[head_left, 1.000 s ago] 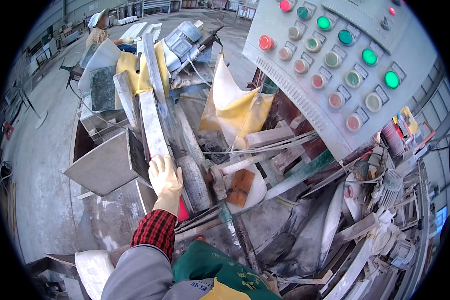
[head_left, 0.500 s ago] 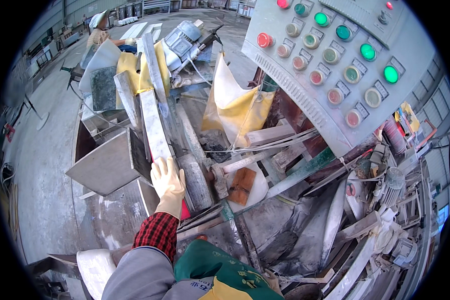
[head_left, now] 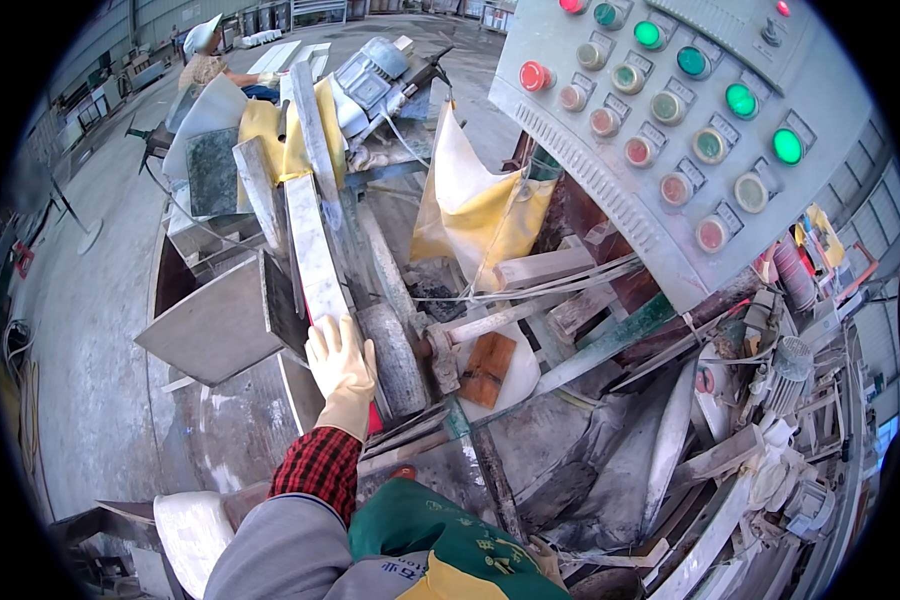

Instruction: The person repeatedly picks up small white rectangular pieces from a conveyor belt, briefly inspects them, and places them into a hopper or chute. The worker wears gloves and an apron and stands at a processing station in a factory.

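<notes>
My left hand (head_left: 341,372), in a cream rubber glove, lies flat with its fingers stretched out. Its fingertips rest on the near end of a long white, grey-veined stone strip (head_left: 318,250). A red strip (head_left: 374,418) shows beside the glove, along the same narrow track. The stone's far end reaches a yellow sheet (head_left: 296,160) hung over the machine. Beside my green apron (head_left: 420,525), a small pale patch (head_left: 547,562) may be part of my right glove; its fingers are hidden.
A grey control panel (head_left: 580,130) with lit green buttons hangs at upper right. A grey slab (head_left: 210,320) juts out left of the track. A grey motor (head_left: 372,72) sits beyond. Another person (head_left: 210,65) is at far left. Metal bars and a shaft (head_left: 490,322) lie right.
The whole view has shifted slightly. My left hand stays flat on the stone strip's near end, with little visible movement along the track. The far person's head and arm show more fully.
</notes>
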Demonstrator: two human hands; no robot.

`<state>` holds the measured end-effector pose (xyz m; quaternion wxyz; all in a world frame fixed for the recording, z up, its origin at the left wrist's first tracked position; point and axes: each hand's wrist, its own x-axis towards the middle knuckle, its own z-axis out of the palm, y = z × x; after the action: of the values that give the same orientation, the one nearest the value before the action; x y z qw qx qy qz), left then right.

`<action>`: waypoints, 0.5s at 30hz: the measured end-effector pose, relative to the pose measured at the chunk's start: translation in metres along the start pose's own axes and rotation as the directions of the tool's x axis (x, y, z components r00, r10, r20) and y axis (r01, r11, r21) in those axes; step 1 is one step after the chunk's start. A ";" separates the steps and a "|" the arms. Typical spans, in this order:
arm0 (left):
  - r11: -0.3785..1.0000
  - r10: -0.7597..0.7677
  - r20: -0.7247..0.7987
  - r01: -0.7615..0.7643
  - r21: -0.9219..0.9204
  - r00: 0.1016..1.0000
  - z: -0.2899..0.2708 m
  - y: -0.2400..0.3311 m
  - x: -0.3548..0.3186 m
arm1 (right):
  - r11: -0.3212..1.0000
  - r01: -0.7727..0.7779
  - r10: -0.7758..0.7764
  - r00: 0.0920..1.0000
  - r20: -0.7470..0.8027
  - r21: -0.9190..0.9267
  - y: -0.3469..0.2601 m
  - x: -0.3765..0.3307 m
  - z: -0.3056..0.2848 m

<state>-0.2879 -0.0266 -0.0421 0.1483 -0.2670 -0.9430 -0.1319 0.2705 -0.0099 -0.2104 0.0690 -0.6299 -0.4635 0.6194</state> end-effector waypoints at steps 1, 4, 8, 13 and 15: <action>1.000 0.002 0.001 -0.002 -0.001 1.000 0.000 0.000 -0.001 | 1.000 -0.011 0.011 1.000 -0.004 0.005 -0.001 0.000 0.000; 1.000 0.008 -0.006 -0.008 -0.002 1.000 0.002 0.000 -0.003 | 0.998 -0.060 0.060 0.998 -0.003 -0.009 0.001 0.004 -0.001; 1.000 0.021 -0.031 -0.021 -0.001 0.999 0.002 0.002 -0.007 | 0.994 -0.091 0.092 0.996 0.008 -0.064 -0.004 0.002 0.001; 0.999 0.025 -0.050 -0.026 -0.025 0.998 0.001 0.000 -0.012 | 0.990 -0.135 0.135 0.991 0.011 -0.028 -0.022 -0.008 0.006; 0.998 0.025 -0.042 -0.027 -0.061 0.999 0.000 0.001 -0.014 | 0.989 -0.151 0.151 0.989 0.008 -0.004 -0.020 -0.010 0.007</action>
<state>-0.2759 -0.0326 -0.0474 0.1613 -0.2808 -0.9317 -0.1643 0.2570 -0.0087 -0.1912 0.0190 -0.6605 -0.4159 0.6248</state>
